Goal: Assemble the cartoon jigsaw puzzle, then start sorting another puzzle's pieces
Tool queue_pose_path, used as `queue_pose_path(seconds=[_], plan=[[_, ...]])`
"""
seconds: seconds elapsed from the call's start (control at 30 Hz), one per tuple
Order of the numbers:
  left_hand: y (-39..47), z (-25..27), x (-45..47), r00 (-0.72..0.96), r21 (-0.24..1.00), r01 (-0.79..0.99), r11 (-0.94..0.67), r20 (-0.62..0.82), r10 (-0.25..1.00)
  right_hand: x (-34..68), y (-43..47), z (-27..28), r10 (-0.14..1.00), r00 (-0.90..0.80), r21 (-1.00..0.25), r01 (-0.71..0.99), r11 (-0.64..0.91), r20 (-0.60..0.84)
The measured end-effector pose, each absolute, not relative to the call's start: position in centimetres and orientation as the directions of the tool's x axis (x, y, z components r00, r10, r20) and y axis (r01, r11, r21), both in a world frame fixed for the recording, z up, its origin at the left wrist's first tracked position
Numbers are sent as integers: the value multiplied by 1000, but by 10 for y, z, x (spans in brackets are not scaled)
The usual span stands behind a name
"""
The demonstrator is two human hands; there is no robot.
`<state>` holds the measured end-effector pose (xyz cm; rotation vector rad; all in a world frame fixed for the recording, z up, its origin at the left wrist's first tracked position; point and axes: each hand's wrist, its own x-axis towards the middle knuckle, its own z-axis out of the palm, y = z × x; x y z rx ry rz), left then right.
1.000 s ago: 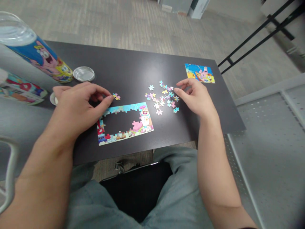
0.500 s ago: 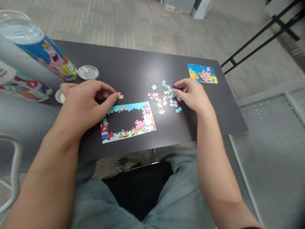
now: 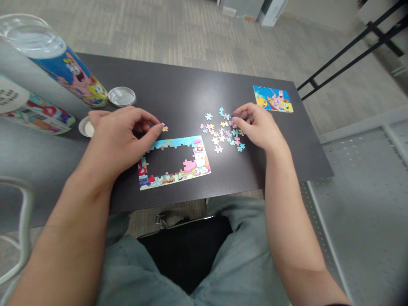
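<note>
My left hand [image 3: 124, 136] is closed, with a small pink-and-yellow puzzle piece [image 3: 165, 127] pinched at the tips of thumb and forefinger. Just below and partly behind that hand lies a jigsaw frame [image 3: 204, 168], its colourful border joined around a hollow middle, with some pink pieces filling the lower right corner. At the right edge of a loose heap of puzzle pieces [image 3: 223, 134] rests my right hand [image 3: 256, 125]. Its thumb and forefinger are bent, with a small gap between the tips, touching the heap; the other fingers curl under.
A finished blue cartoon picture [image 3: 274, 99] lies at the table's far right. On the left stand a tall clear-topped can [image 3: 75, 78] and a second printed can [image 3: 41, 110]. A round metal lid [image 3: 122, 97] and a white lid [image 3: 85, 126] lie beside them on the dark table [image 3: 178, 85].
The whole view has shifted slightly, so everything sits a little further right. Both hands keep nearly the same places over the piece and the heap.
</note>
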<state>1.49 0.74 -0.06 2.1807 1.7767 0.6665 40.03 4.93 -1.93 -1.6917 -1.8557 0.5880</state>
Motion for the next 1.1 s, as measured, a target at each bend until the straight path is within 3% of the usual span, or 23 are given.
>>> queue_pose_path(seconds=[0.23, 0.67, 0.97, 1.1], plan=[[8, -4, 11, 172, 471, 843, -258, 219, 960, 390, 58, -24, 985, -56, -622, 769, 147, 163], [7, -1, 17, 139, 477, 852, -214, 188, 972, 389, 56, -26, 993, -86, -793, 597, 117, 82], [6, 0, 15, 160, 469, 853, -229, 182, 970, 403, 53, -15, 992, -47, -724, 679, 118, 117], [7, -1, 13, 171, 467, 850, -245, 196, 965, 410, 45, -8, 993, -106, -677, 727, 113, 52]])
